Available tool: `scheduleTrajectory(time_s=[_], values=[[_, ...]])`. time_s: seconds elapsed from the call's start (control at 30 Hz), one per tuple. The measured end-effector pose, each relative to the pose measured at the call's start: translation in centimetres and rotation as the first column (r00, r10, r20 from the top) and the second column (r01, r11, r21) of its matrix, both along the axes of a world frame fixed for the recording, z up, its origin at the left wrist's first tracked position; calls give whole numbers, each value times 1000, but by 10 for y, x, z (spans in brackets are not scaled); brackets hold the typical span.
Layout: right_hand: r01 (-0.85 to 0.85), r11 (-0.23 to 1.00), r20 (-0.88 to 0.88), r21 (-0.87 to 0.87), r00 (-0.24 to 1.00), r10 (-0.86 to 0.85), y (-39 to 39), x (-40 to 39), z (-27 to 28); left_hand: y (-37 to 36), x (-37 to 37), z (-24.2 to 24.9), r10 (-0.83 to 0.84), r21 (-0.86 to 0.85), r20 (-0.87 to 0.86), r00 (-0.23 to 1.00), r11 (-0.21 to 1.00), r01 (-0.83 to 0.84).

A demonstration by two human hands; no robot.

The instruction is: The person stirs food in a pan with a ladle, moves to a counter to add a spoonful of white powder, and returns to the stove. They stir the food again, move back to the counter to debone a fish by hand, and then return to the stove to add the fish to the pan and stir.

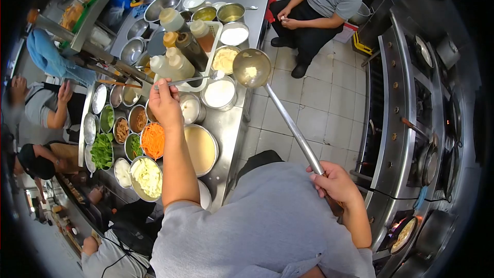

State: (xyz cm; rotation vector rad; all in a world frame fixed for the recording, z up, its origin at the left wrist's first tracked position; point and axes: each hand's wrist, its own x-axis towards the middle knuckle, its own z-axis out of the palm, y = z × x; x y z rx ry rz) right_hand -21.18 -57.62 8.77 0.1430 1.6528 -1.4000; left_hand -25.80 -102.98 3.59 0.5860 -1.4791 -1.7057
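Note:
My left hand pinches the handle of a metal spoon. The spoon's tip carries something white and hangs over a tub of white powder. In my right hand is a long-handled ladle, gripped near the end of its handle. Its bowl holds a small pale-yellow lump and is beside a tub of pale-yellow paste. Below my left hand stand shredded carrot, chopped cabbage, green leaves and a large pot of beige liquid.
Squeeze bottles crowd a white basket. A seated person is across the tiled aisle. To the right runs a stove with pans and a lit flame. Other people work on the left.

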Motion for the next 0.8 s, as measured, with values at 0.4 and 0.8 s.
scheduleTrajectory(time_s=[0.4,0.8], values=[[-14,999,-13,-38,1000,14,-7,4,6,17,-87,7,116,-677,-2,993,731,-86],[283,958,-88,50,957,-278,22,26,6,5,-239,-66,-6,-630,365,931,735,252]])
